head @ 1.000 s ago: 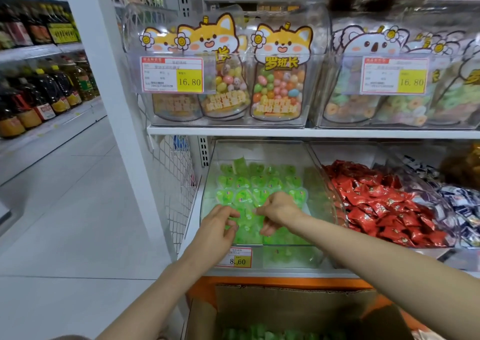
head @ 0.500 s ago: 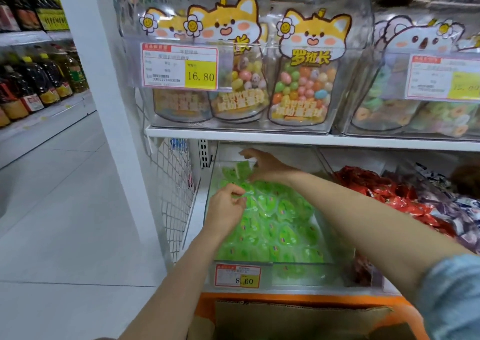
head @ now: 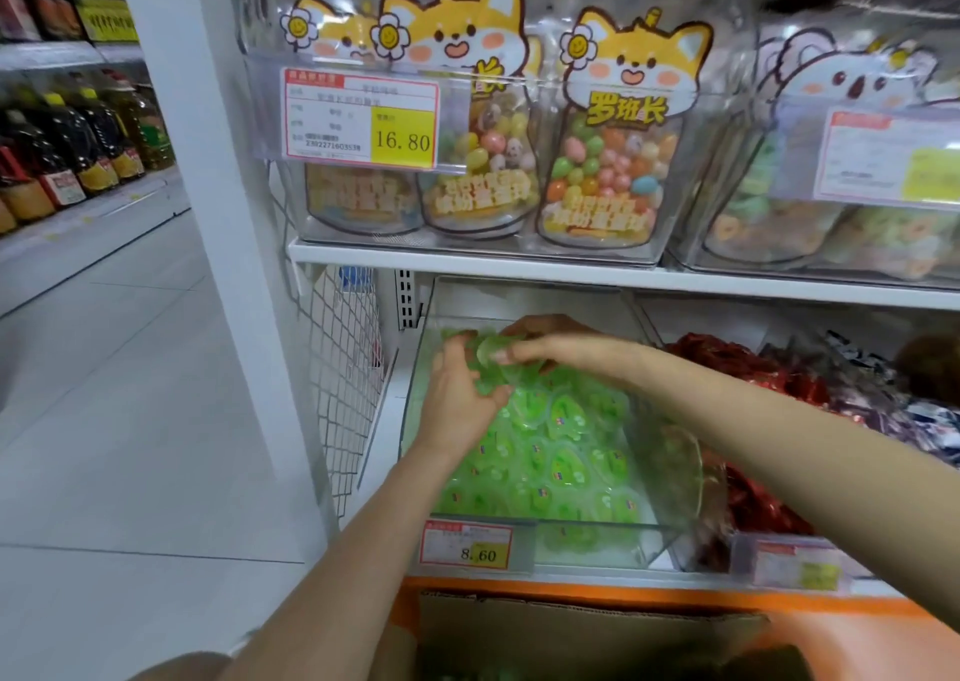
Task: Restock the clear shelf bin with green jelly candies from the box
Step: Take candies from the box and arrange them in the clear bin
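Observation:
The clear shelf bin [head: 587, 537] on the lower shelf holds several green jelly candies [head: 556, 457] in flat rows. Both hands are at the back left of the bin. My left hand [head: 460, 397] reaches up from below, its fingers and thumb curled round pale green jelly cups [head: 488, 368]. My right hand [head: 556, 350] comes in from the right, fingers stretched over the same cups and thumb behind them, pinching one. The cardboard box [head: 571, 639] stands below the shelf; its contents are barely visible.
A neighbouring bin with red wrapped candies [head: 753, 503] sits to the right. Above, a shelf [head: 519, 264] carries clear bins of cartoon-fox candy bags [head: 613, 160]. A wire mesh panel [head: 343, 368] and a white post [head: 218, 212] border the left. Oil bottles [head: 78, 150] line the aisle's far side.
The view has moved closer to the shelf. My left hand has gone from the middle of the bin to the back left, meeting my right hand, and both now hold jelly cups there.

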A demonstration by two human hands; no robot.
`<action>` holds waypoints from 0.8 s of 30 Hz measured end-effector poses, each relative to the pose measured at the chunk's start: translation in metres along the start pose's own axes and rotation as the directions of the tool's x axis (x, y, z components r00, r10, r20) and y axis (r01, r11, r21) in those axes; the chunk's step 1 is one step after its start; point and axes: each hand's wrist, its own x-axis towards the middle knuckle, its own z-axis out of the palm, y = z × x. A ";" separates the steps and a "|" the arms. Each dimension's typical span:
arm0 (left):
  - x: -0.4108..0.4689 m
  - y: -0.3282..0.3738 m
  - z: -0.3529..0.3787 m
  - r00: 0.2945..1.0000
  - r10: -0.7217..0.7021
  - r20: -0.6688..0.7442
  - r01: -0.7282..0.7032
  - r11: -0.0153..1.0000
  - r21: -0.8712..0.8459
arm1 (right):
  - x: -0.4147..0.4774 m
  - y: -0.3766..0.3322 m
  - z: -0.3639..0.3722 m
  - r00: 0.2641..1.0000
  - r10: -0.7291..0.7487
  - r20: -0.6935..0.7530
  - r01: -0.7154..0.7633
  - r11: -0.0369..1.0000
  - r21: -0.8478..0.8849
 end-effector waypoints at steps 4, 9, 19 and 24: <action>-0.014 0.012 0.005 0.995 0.017 0.096 -0.016 1.000 -0.013 | -0.032 0.005 0.002 0.998 0.062 0.009 -0.063 0.989 0.132; -0.029 0.014 0.007 0.964 0.010 0.264 -0.018 0.999 0.030 | -0.052 0.021 0.007 0.989 0.029 -0.144 -0.021 0.998 0.057; -0.027 -0.010 -0.009 0.949 0.080 0.305 -0.252 0.775 0.580 | -0.072 0.037 0.021 0.999 -0.054 -0.005 0.039 0.785 -0.618; -0.023 -0.016 -0.004 0.938 0.079 0.338 -0.291 0.711 0.640 | -0.061 0.047 0.034 0.998 -0.060 -0.007 0.038 0.714 -0.699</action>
